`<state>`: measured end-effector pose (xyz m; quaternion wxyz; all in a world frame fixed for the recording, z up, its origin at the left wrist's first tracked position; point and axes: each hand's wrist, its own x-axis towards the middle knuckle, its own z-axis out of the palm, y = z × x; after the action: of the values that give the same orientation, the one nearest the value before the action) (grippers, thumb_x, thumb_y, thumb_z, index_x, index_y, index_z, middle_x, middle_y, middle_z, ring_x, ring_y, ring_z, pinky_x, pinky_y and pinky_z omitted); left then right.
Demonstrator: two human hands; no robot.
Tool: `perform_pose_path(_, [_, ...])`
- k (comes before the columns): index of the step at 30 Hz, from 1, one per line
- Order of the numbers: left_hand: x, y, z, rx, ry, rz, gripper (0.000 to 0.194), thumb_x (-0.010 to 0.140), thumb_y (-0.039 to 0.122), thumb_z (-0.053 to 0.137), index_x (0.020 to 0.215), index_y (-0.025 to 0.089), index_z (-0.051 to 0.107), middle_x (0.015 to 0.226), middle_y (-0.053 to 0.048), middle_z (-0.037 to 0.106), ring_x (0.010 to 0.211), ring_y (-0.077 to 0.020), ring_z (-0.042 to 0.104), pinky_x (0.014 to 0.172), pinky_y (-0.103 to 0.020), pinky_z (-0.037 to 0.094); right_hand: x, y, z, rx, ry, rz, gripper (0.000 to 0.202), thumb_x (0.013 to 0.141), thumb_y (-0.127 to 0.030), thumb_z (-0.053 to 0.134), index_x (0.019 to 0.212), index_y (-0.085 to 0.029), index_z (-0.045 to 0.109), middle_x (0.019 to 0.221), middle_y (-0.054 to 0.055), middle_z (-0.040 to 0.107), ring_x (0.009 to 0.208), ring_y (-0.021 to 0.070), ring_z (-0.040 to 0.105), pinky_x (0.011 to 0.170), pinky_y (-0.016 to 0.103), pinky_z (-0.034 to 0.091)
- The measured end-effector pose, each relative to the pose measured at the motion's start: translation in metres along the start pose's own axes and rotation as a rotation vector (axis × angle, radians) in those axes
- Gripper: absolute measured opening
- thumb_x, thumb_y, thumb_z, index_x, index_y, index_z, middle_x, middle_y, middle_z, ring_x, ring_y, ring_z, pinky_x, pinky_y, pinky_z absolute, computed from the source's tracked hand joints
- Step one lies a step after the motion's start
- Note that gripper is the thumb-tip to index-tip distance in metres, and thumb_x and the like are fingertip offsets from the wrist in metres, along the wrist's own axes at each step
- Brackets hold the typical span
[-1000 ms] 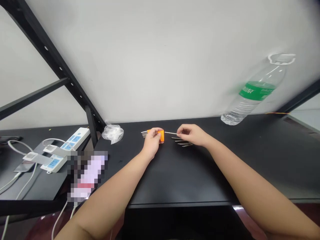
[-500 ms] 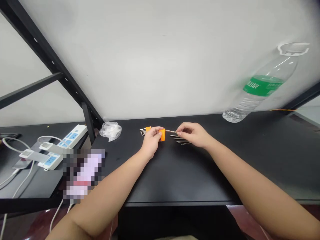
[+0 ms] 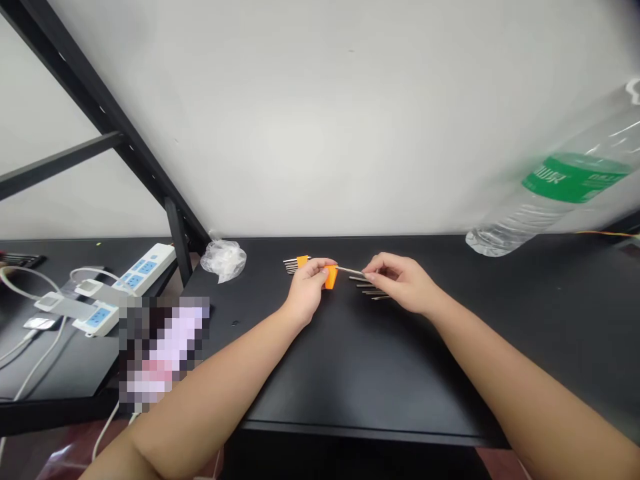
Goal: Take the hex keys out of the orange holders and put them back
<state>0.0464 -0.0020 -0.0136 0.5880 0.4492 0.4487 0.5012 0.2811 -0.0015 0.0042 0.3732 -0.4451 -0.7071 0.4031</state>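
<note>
Orange plastic shows at both sides of the left hand (image 3: 307, 287), whose fingers and thumb are clamped on the holder (image 3: 331, 277), low over the middle of the black tabletop (image 3: 320, 373). From my remote seat I see a row of slim metal shafts (image 3: 291, 267) sticking out past its far left side; how the orange parts join under the fingers I cannot tell. To the other side, the right hand (image 3: 400, 283) pinches a thin metal rod (image 3: 350, 270) between thumb and fingertips, and its free end meets the holder's upper right edge. Whether that tip sits in a hole or only rests against the rim is too small for me to judge. Over the last second the change is slight: the rod slopes down toward the right hand more than it did, the holder's near face leans further, and my view has swung so the water bottle (image 3: 575, 179) now runs off the right edge. I read this as an adjustment of angle between rod and holder, with most of the rod's length still outside. The hands stay apart, linked only by that rod. Below the right fingers, several loose rods (image 3: 374, 293) lie on the tabletop, their right ends hidden from me.
</note>
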Motion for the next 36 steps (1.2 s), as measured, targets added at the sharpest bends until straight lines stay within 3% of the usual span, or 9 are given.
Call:
perform_pose_path(8, [0.006, 0.004, -0.004, -0.044, -0.036, -0.082, 0.022, 0.082, 0.026, 0.067, 0.102, 0.018, 0.073, 0.093, -0.005, 0.069, 0.075, -0.0141, 0.059, 0.068, -0.026, 0.048, 0.000, -0.005, -0.001, -0.056, -0.016, -0.012, 0.015, 0.093, -0.042, 0.065, 0.092, -0.027, 0.069, 0.086, 0.003, 0.069, 0.072, 0.0202, 0.062, 0.063, 0.035, 0.052])
perform_pose_path(17, [0.005, 0.006, -0.005, 0.094, -0.025, -0.071, 0.024, 0.086, 0.035, 0.065, 0.102, 0.019, 0.076, 0.079, -0.002, 0.066, 0.067, -0.0138, 0.054, 0.065, -0.027, 0.042, -0.001, -0.003, 0.000, 0.095, -0.032, 0.022, 0.012, 0.094, -0.039, 0.065, 0.092, -0.027, 0.069, 0.086, 0.003, 0.065, 0.073, 0.0200, 0.060, 0.065, 0.036, 0.051])
perform_pose_path(25, [0.000, 0.010, -0.002, 0.203, -0.030, -0.039, 0.025, 0.090, 0.036, 0.062, 0.103, 0.019, 0.075, 0.078, -0.001, 0.066, 0.068, -0.0138, 0.054, 0.066, -0.026, 0.041, -0.001, -0.008, -0.004, 0.117, -0.048, 0.025, 0.013, 0.094, -0.034, 0.065, 0.093, -0.022, 0.066, 0.087, 0.002, 0.065, 0.073, 0.0166, 0.060, 0.067, 0.032, 0.050])
perform_pose_path(30, [-0.003, 0.011, -0.001, 0.391, -0.035, 0.015, 0.025, 0.092, 0.033, 0.057, 0.102, 0.020, 0.075, 0.085, -0.002, 0.069, 0.072, -0.0154, 0.057, 0.067, -0.027, 0.042, -0.001, -0.018, -0.010, 0.067, -0.101, 0.031, 0.012, 0.094, -0.032, 0.063, 0.092, -0.021, 0.065, 0.084, 0.001, 0.065, 0.072, 0.0159, 0.061, 0.066, 0.030, 0.049])
perform_pose_path(36, [-0.006, 0.012, -0.001, 0.453, -0.119, 0.045, 0.026, 0.093, 0.034, 0.055, 0.104, 0.020, 0.075, 0.089, -0.002, 0.071, 0.075, -0.0163, 0.059, 0.070, -0.028, 0.044, -0.004, -0.021, -0.009, -0.033, -0.086, 0.011, 0.014, 0.095, -0.035, 0.060, 0.095, -0.021, 0.065, 0.083, 0.001, 0.067, 0.071, 0.0165, 0.062, 0.066, 0.030, 0.049])
